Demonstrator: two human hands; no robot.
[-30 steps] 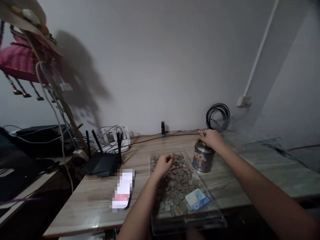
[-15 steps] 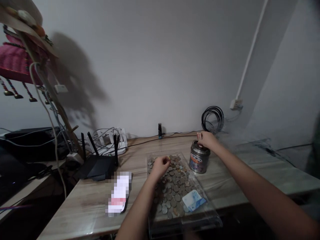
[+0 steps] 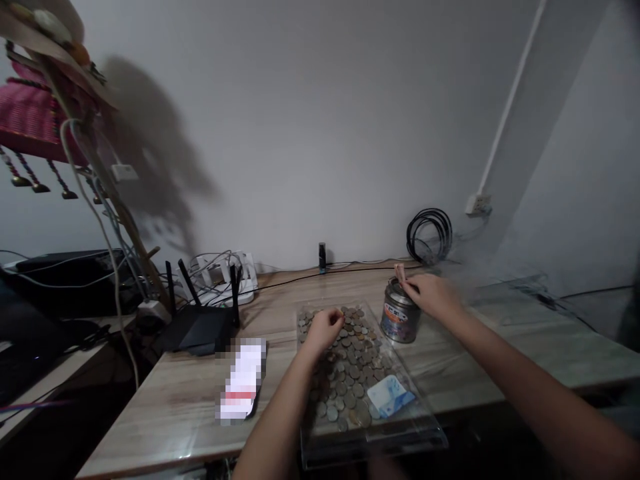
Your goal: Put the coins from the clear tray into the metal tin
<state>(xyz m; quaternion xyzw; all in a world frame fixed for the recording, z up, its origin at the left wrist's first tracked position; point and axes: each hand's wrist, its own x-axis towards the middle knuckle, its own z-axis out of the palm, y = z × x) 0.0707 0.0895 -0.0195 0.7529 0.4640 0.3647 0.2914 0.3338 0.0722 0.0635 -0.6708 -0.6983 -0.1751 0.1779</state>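
Metal tin (image 3: 400, 320) stands right of centre, touching my right hand (image 3: 431, 295), whose fingers pinch something small over its top, while my left hand (image 3: 325, 329), curled shut, rests on the coins (image 3: 350, 367) in the clear tray (image 3: 390, 437) just left of it

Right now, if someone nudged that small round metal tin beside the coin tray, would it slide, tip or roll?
The small round metal tin stands upright on the wooden table, so it would probably slide rather than roll. It looks squat, so tipping seems unlikely. The right hand resting at its top likely steadies it.
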